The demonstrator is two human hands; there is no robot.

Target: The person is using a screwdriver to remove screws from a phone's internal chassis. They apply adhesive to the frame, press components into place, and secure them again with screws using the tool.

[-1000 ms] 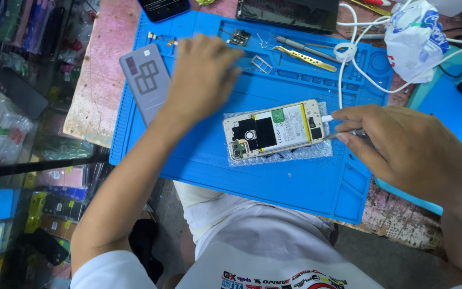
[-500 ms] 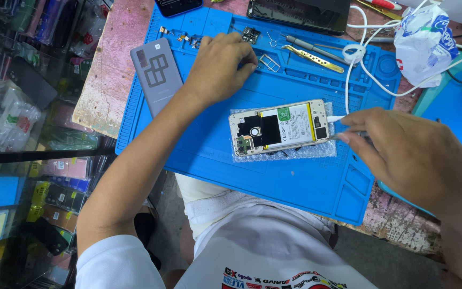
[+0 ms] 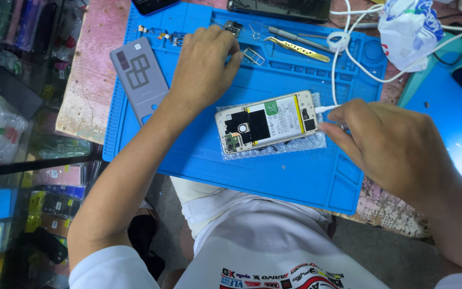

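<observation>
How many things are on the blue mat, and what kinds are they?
Opened phone: 1
Grey back cover: 1
Bubble wrap sheet: 1
Tweezers: 2, one gold, one silver
Little metal tray: 1
Total: 6, all on the blue mat. The tiny parts by the left hand are too small to count. The right hand holds a white cable at the phone.

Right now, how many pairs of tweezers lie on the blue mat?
2. The gold tweezers lie along the mat's top edge, right of the left hand. The grey tweezers lie just above them. More could be hidden under that hand.
</observation>
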